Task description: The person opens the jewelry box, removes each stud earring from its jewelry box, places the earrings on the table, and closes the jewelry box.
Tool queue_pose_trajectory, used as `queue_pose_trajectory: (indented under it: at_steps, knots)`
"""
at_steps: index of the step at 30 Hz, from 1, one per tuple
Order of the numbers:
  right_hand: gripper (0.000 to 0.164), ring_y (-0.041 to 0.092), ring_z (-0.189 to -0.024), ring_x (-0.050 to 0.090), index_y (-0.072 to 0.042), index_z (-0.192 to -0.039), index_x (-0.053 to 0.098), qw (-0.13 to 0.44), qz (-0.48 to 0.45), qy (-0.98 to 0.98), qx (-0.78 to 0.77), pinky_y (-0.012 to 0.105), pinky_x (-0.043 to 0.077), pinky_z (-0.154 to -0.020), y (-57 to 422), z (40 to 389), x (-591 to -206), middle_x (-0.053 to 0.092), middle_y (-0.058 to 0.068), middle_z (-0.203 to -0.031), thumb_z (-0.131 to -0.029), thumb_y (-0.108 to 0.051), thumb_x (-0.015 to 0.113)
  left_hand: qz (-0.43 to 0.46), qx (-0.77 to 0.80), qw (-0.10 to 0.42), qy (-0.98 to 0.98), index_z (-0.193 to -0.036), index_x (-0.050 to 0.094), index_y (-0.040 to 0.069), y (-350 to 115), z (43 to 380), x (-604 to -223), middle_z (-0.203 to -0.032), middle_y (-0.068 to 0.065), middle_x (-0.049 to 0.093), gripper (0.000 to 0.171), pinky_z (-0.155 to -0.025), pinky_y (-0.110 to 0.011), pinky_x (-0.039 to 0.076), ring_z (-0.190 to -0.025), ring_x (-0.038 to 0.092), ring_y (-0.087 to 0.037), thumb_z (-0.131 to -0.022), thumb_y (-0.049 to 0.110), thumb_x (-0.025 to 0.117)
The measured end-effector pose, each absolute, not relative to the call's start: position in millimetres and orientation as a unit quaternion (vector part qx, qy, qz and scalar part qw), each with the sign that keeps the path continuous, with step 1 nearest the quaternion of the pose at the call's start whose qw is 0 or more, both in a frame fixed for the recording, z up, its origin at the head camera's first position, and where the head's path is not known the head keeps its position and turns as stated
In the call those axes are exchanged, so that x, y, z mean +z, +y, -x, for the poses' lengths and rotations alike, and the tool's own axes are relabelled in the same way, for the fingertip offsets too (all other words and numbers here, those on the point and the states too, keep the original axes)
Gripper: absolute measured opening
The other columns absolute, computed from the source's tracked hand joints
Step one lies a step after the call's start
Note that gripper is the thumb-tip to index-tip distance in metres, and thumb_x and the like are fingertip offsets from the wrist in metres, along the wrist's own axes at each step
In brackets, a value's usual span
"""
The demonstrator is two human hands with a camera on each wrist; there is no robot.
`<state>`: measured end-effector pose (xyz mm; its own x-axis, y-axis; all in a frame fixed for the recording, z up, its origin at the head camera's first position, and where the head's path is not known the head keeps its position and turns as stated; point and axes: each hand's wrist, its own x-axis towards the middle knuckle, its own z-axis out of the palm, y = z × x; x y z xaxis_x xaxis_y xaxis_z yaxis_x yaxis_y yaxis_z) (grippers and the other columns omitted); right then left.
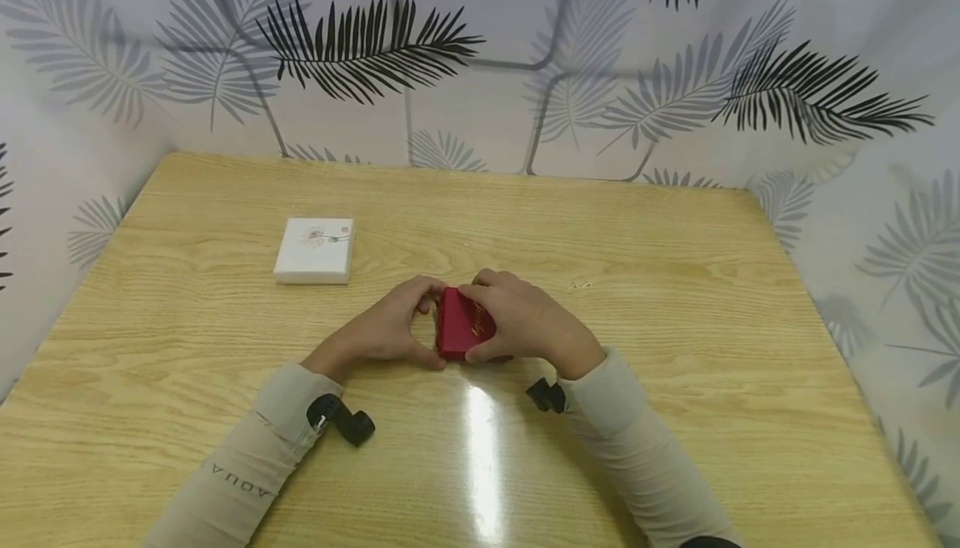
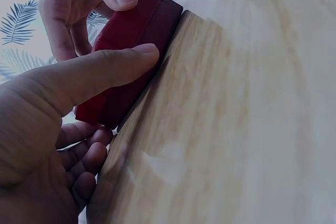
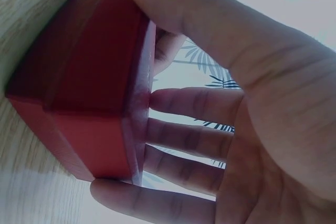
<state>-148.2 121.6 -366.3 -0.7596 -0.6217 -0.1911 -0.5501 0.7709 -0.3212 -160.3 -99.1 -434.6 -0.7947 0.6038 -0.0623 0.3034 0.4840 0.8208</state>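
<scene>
A small red box (image 1: 459, 327) with gold lettering on its top rests on the table between both hands. My left hand (image 1: 386, 323) holds it from the left, its thumb along the near side and its fingers around the far side. From the right, my right hand (image 1: 528, 319) grips the upper part of the box, covering some of the lettering. A seam between lid and base runs along the side of the red box (image 2: 152, 27) in the left wrist view. In the right wrist view, the right thumb and fingertips touch the lid's edges.
A white square box (image 1: 315, 246) with a flower print lies on the table (image 1: 675, 448), beyond my left hand. Two tiny gold-coloured pieces (image 1: 581, 285) are to the right of my right hand. A leaf-patterned curtain (image 1: 480, 115) hangs behind the table.
</scene>
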Motion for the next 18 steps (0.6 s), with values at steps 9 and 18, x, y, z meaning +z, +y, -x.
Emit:
queue_pose_trajectory:
  at_steps: [9, 18]
  knots:
    - [0.079, 0.022, -0.105, 0.057, -0.005, -0.140, 0.055, 0.138, 0.317, 0.930, -0.126, 0.035, 0.054, -0.089, 122.3, 149.1, -365.4, 0.059, 0.010, -0.125, -0.076, -0.040, 0.086, -0.268, 0.426, 0.179, 0.845, -0.136, 0.048, 0.008, -99.4, 162.5, -434.5, -0.127, -0.007, 0.054, 0.089, -0.100, -0.039, 0.042, -0.113, 0.049, -0.023, -0.063, 0.027, 0.095]
    - [0.082, 0.021, -0.105, 0.057, -0.004, -0.141, 0.054, 0.148, 0.313, 0.929, -0.130, 0.036, 0.053, -0.091, 121.1, 149.2, -366.7, 0.059, 0.009, -0.125, -0.075, -0.040, 0.087, -0.269, 0.434, 0.180, 0.841, -0.140, 0.046, 0.009, -99.7, 161.4, -434.2, -0.130, -0.007, 0.054, 0.094, -0.101, -0.039, 0.042, -0.113, 0.049, -0.022, -0.062, 0.024, 0.095]
